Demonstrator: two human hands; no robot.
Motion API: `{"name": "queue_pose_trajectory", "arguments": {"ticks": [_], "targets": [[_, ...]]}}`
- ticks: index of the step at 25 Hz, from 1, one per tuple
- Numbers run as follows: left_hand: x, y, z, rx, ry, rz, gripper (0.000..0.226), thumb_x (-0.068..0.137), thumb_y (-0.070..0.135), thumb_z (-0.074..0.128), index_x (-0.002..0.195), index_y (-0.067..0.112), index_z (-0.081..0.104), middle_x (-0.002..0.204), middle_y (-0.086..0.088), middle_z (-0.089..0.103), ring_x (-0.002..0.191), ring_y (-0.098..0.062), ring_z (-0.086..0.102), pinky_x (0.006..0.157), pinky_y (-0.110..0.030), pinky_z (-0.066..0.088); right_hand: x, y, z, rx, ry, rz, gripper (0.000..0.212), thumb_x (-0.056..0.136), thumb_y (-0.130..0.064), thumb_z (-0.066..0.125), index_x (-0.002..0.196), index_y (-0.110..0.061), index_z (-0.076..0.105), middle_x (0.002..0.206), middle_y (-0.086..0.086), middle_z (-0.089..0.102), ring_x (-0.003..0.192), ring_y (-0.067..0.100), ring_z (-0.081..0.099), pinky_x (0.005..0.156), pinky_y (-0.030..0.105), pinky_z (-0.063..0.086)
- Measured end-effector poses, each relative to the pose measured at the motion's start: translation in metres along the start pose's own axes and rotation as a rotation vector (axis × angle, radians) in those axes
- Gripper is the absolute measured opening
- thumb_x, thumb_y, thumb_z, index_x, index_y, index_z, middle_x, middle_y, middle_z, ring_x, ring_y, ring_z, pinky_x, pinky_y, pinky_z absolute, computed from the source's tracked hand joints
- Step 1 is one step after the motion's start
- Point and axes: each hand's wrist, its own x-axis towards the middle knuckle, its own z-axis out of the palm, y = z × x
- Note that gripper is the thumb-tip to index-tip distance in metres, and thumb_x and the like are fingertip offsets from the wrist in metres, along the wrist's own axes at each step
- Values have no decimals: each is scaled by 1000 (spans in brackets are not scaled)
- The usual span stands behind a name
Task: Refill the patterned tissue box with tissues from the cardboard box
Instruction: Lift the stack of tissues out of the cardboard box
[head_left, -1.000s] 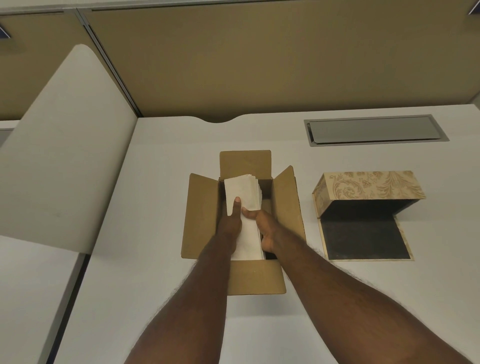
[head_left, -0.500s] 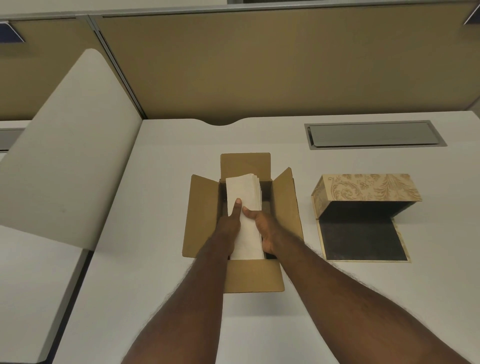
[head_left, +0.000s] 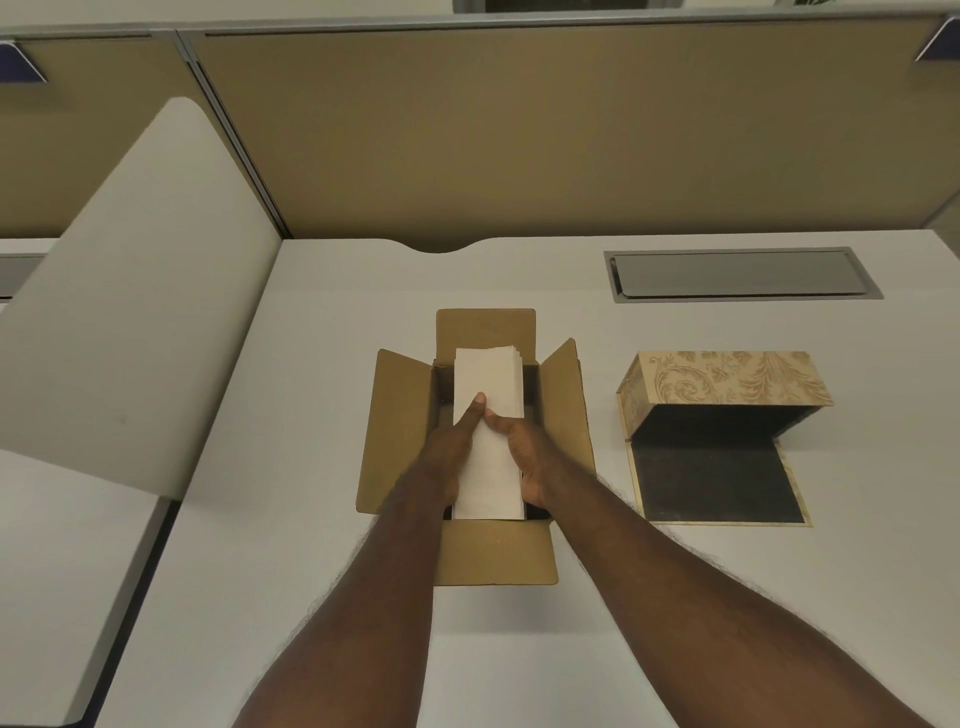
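Observation:
An open cardboard box (head_left: 400, 431) sits mid-table with all flaps spread. Inside it a white stack of tissues (head_left: 491, 379) stands tilted, its far end raised above the box. My left hand (head_left: 447, 452) grips the stack's left side with the thumb on top. My right hand (head_left: 524, 452) holds its right side, thumb across the top sheet. To the right stands the patterned tissue box (head_left: 727, 382), beige with gold scrolls, hinged open, with its dark inner panel (head_left: 717, 478) lying flat on the table.
The white table (head_left: 311, 364) ends at a tan partition wall (head_left: 519, 145) behind. A grey metal cable hatch (head_left: 743, 273) is set in the table at the back right. A white curved divider panel (head_left: 130, 312) stands on the left.
Both hands keep the same grip on the tissue stack in the cardboard box. The stack has barely shifted; the view has tilted up slightly.

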Motion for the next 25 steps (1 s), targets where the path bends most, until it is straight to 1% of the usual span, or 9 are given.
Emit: {"name": "queue_pose_trajectory", "arguments": {"ticks": [4,7,10,12,15,17,19,22,25], "targets": [[-6,4,1,9,-5,37,66,81,69,55,122,17,59,117,-10,67,105,-32,65,98,-54,48,-5,-4,1,-23,7,-35,37,88,-49,61,113,-22,58,104,7,68,95,30,65,76,43,55],[-12,7,0,14,5,57,64,82,68,54,121,18,59,117,-9,67,104,-32,65,98,-54,48,-9,-7,2,-48,5,-50,38,88,-50,61,114,-23,57,106,6,67,97,30,65,84,47,54],[-21,12,-1,22,-4,102,61,83,67,54,118,18,61,114,-9,68,102,-32,66,97,-53,50,-20,-14,3,-49,-2,-74,32,86,-50,63,106,-25,59,103,5,69,94,29,66,78,44,55],[-31,17,-3,7,-19,138,55,83,65,57,114,19,62,108,-8,71,97,-31,69,94,-52,52,-29,-19,0,-56,-15,-99,34,85,-50,66,105,-24,60,104,5,70,95,29,68,82,46,55],[-48,26,-9,-74,-100,170,51,79,60,66,109,19,65,101,-10,75,92,-32,73,87,-52,56,-44,-29,-5,-6,-96,-136,40,81,-48,71,109,-21,62,109,10,73,102,32,69,96,53,51],[-59,33,-12,-102,-165,190,56,75,56,72,113,15,65,103,-13,75,94,-34,72,86,-53,56,-56,-35,-8,40,-152,-171,44,80,-46,72,113,-19,63,113,13,72,108,34,67,101,54,47],[-71,41,-11,-112,-230,222,58,73,52,76,114,13,65,106,-15,74,95,-35,72,81,-49,58,-67,-40,-12,94,-205,-212,49,80,-43,72,120,-17,61,115,14,72,110,35,66,101,54,48],[-86,56,-2,-90,-315,258,44,72,49,77,100,15,73,103,-15,74,92,-33,73,70,-41,58,-83,-48,-21,173,-234,-253,48,81,-37,74,122,-16,61,115,16,72,109,35,67,99,55,49],[-99,68,18,10,-360,283,40,77,52,73,95,16,75,103,-14,74,93,-33,72,75,-41,56,-101,-57,-38,196,-185,-289,49,78,-37,78,120,-15,63,114,16,72,107,35,68,98,54,50]]}}
